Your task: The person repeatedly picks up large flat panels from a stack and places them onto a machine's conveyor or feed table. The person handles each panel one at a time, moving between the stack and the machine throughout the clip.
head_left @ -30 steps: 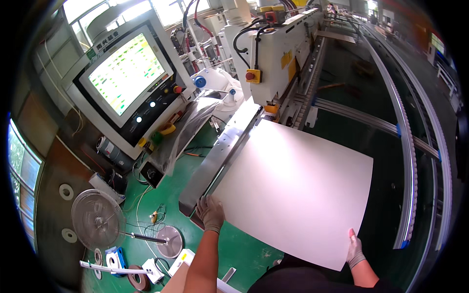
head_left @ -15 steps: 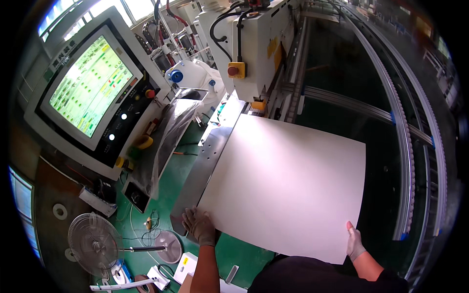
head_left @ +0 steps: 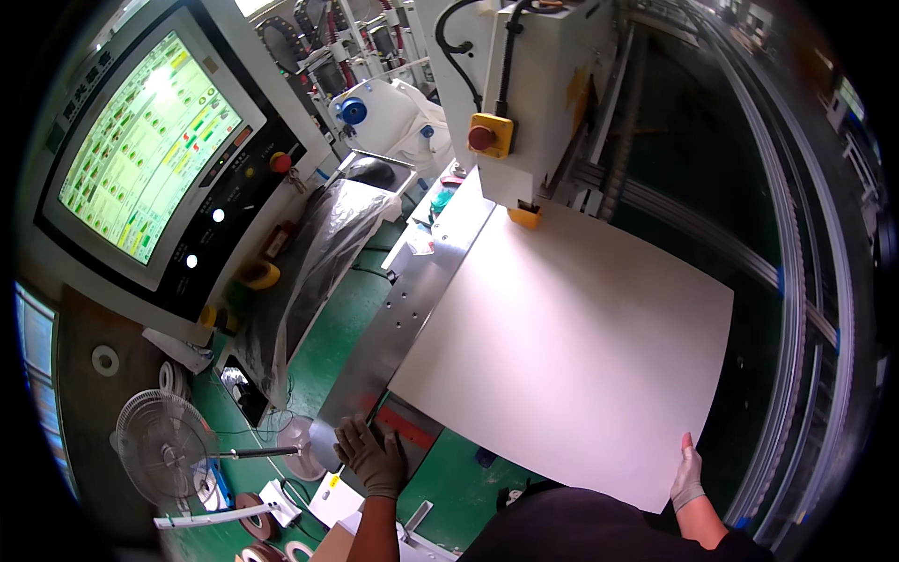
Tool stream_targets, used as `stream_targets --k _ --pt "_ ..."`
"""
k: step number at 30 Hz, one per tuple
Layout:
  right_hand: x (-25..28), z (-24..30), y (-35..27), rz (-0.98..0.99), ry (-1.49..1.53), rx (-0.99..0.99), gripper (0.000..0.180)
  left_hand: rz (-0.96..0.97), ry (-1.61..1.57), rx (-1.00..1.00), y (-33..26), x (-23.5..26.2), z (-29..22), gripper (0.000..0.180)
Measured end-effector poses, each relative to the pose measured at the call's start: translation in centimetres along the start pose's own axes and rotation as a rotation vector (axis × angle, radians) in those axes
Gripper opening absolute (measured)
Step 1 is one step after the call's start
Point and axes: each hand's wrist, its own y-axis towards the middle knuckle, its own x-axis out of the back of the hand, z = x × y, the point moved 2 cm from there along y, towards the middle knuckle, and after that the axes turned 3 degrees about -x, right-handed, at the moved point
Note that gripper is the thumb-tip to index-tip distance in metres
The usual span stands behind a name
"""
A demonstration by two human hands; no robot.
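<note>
A large white panel lies flat in front of me, its far edge reaching the machine head. At its near right corner, my right hand, in a pale glove with bare fingertips, grips the edge with the thumb upward. The other fingers are mostly hidden. My left hand, in a greyish glove, is spread flat at the near end of the metal guide plate. It is apart from the panel and holds nothing. A red strip shows beside it.
A control console with a lit screen stands at the left. The machine head carries a red emergency button. Metal rails run along the right. A standing fan, tape rolls and a phone are at the lower left.
The white panel has slid away from me along the guide plate, its far edge now at the machine head. My left hand has come off the panel's corner; my right still grips its edge.
</note>
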Motion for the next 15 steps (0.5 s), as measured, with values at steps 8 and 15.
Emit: stream_targets --k 8,15 --pt "-0.9 5.5 9.0 0.242 0.134 0.012 0.075 -0.097 0.017 0.022 0.9 0.2 -0.1 0.079" --pt "-1.8 11.2 14.8 0.423 0.182 0.032 0.065 -0.175 -0.033 0.055 1.3 -0.3 0.2 0.078"
